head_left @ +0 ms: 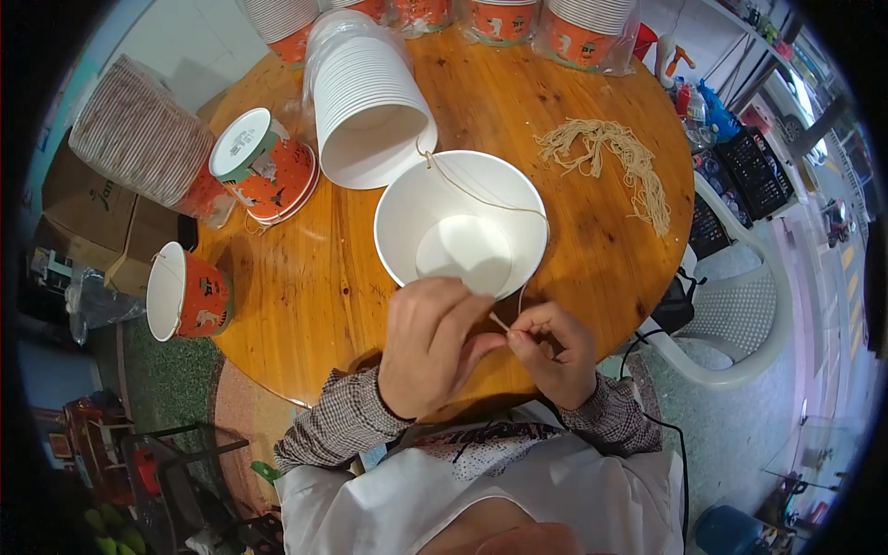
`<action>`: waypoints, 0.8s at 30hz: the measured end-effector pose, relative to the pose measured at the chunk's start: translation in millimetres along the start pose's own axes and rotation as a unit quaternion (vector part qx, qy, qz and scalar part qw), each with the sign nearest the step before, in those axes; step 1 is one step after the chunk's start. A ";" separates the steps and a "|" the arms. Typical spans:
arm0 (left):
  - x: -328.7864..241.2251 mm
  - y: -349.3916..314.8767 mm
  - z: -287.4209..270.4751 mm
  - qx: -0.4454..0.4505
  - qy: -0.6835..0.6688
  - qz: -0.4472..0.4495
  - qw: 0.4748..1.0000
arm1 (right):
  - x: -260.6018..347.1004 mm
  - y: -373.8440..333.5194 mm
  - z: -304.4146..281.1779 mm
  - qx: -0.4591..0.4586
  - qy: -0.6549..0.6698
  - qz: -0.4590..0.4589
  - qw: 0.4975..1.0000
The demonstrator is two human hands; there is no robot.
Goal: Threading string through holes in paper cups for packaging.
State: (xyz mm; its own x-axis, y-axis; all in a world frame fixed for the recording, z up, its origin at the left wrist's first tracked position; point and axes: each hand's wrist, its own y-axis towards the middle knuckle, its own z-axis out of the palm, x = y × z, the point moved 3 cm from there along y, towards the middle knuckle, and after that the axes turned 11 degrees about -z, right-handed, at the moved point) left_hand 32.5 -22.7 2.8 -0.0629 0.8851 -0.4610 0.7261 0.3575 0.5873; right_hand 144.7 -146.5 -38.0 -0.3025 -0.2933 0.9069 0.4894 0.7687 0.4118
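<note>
A white paper bucket (pixel 400 236) stands on the table in front of me, its mouth facing up. A thin beige string (pixel 481 197) is fastened at its far rim, crosses the opening and hangs over the right side toward my hands. My right hand (pixel 555 353) pinches the string's near end between thumb and fingers. Close beside it, my left hand (pixel 427 342) is closed on the same string, its fingertips a little blurred. Both hands are just in front of the bucket's near rim. A bundle of loose beige strings (pixel 610 153) lies farther right on the table.
Behind the bucket a nested stack of white buckets (pixel 365 102) lies on its side in plastic. Orange printed buckets (pixel 268 171) (pixel 203 294) sit at the left. Wrapped stacks (pixel 583 42) line the wooden table's (pixel 324 268) far edge. A white plastic chair (pixel 731 305) stands right.
</note>
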 end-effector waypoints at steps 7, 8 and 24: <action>13.2 15.9 3.6 0.116 0.051 -0.021 0.992 | -15.6 4.8 -3.5 -0.052 -0.093 -0.092 0.990; 15.2 17.8 4.1 0.105 0.007 -0.041 0.994 | -15.9 6.0 -3.3 -0.057 -0.096 -0.100 0.989; 5.6 28.7 -4.8 0.090 0.003 -0.063 0.994 | -8.3 24.0 2.4 -0.066 -0.063 -0.097 0.991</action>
State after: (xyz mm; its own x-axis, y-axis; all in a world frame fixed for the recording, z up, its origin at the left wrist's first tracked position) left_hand 49.8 -6.0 20.2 -0.1653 0.8390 -0.5184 0.8230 0.4070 0.3963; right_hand 157.0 -124.3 -35.8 -0.4963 -0.3489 0.7950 0.5127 0.6211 0.5927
